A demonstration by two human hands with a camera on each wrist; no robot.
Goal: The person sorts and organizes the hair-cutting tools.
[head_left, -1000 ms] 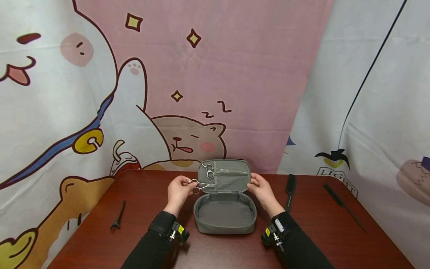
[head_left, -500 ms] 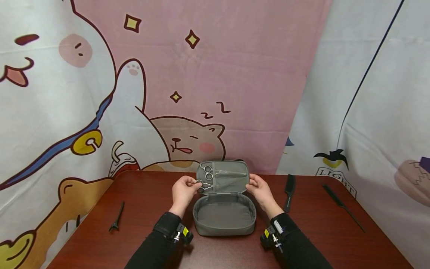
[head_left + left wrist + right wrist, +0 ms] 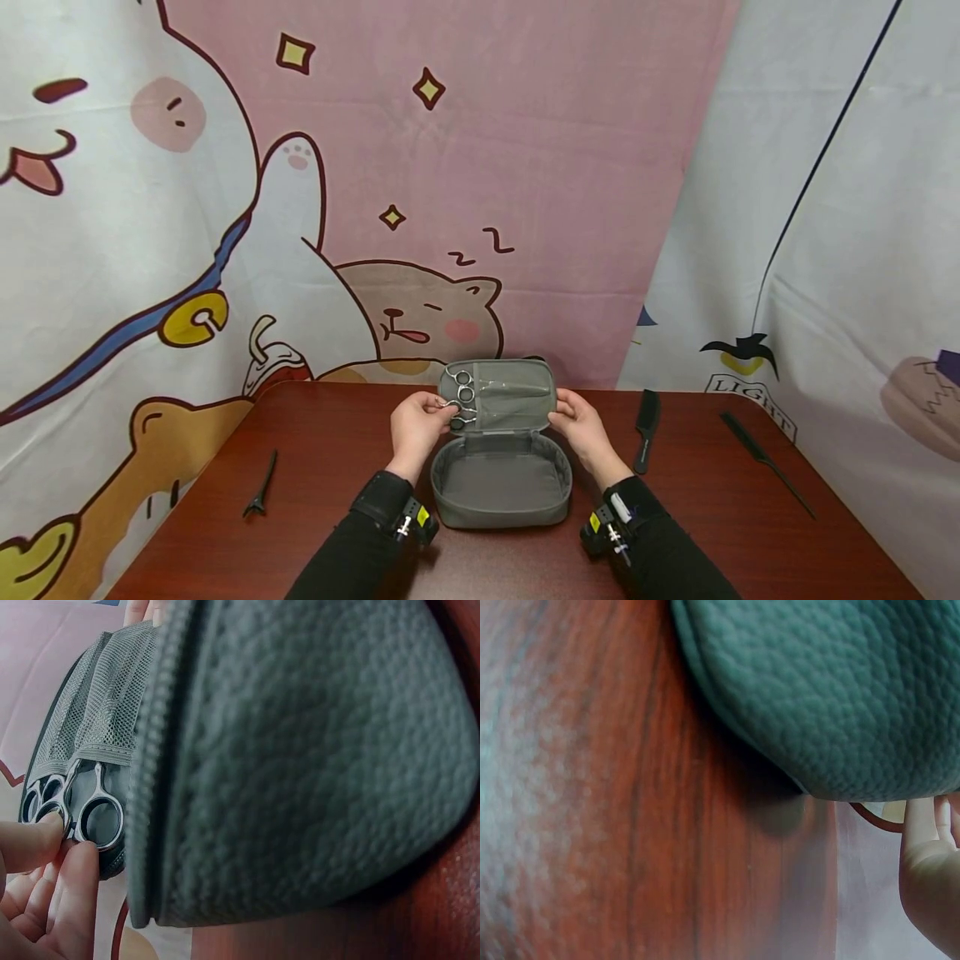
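A grey zippered case [image 3: 501, 512] stands unzipped on the table, its lid [image 3: 517, 417] raised at the back. My left hand [image 3: 415, 435] pinches the finger rings of a pair of scissors [image 3: 103, 819]; their blades run into a mesh pocket [image 3: 109, 712] on the lid's inner side. A second pair of scissors [image 3: 465, 385] sits just above, likewise tucked in the mesh. At the lid's right edge, my right hand [image 3: 587, 429] grips with thumb and fingers. The case wall [image 3: 832, 690] partly hides those fingers in the right wrist view.
A black wide comb [image 3: 647, 425] lies right of the case, with a black tail comb [image 3: 765, 454] farther right. On the left lies a small dark hair clip [image 3: 258, 492]. A printed cloth [image 3: 570, 167] hangs behind the table [image 3: 337, 442].
My left hand has moved a little right, sliding the scissors farther into the lid's mesh pocket. My right hand keeps its grip on the lid.
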